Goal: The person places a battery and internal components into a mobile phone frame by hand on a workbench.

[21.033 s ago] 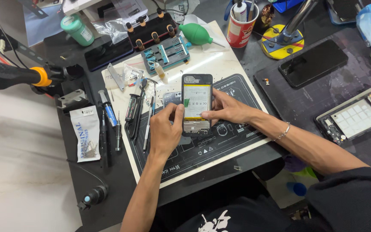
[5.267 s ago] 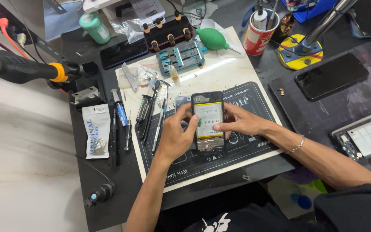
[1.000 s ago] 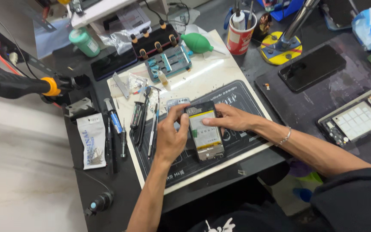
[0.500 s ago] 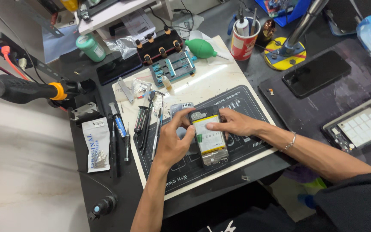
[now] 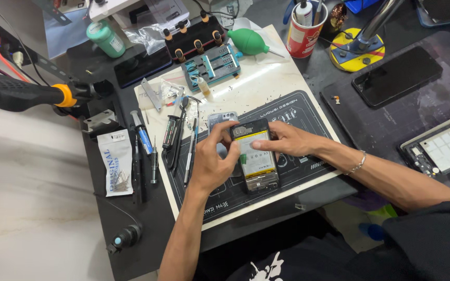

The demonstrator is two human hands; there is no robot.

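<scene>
An opened phone point(image 5: 256, 161) with its back off lies on the black and white work mat point(image 5: 287, 78), its yellow-labelled battery showing. My left hand point(image 5: 212, 164) grips the phone's left edge, thumb and fingers curled near its top. My right hand point(image 5: 285, 141) rests on the right side, the index finger pressing across the battery. A pale back cover point(image 5: 220, 118) lies just behind my left hand.
Screwdrivers and tweezers point(image 5: 175, 140) lie left of the mat. Behind are a blue clamp fixture point(image 5: 212, 65), green air blower point(image 5: 249, 41), red cup of tools point(image 5: 304, 28). A black phone point(image 5: 397, 75) and a bare frame point(image 5: 444, 148) sit right. Hot-air handle point(image 5: 22, 93) at left.
The phone has stayed flat on the mat between both hands; my fingers have shifted a little over the battery. The camera view has drifted slightly.
</scene>
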